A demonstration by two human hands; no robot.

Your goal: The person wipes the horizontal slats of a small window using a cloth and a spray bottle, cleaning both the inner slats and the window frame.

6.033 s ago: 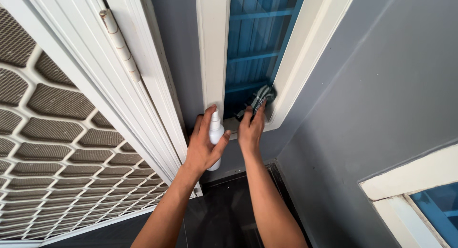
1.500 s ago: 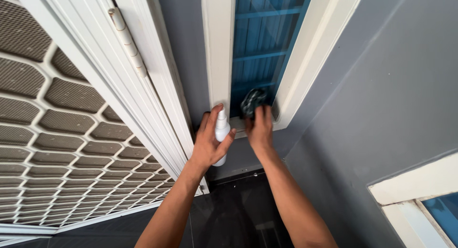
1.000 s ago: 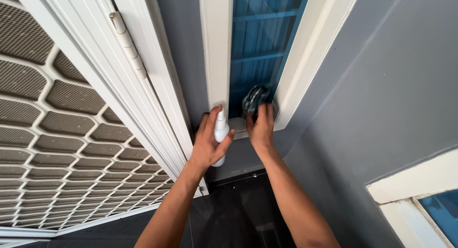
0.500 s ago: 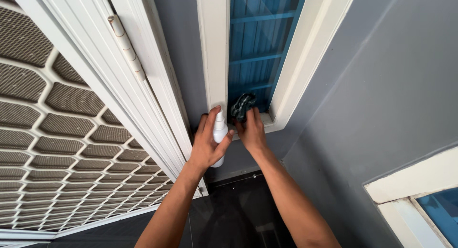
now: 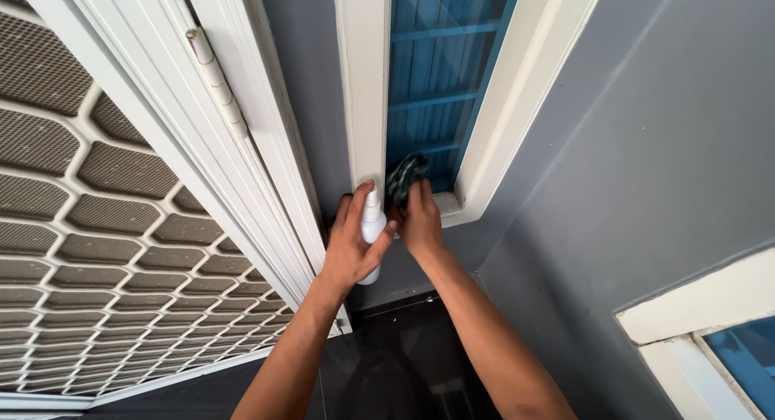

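1. The tall narrow window pane with its white painted frame (image 5: 362, 89) is being wiped at its lower left corner.
2. The right hand (image 5: 420, 220) is clenched around a crumpled dark green cloth (image 5: 404, 174), pressing it to the glass; the rest of the corner wants firm strokes.
3. The left hand (image 5: 349, 246) grips a small white plastic spray bottle (image 5: 371, 230), held upright just beside it.

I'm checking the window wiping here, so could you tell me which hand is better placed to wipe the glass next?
Right, I'd judge. The right hand already presses the dark cloth against the window glass, while the left hand is occupied gripping the white spray bottle.
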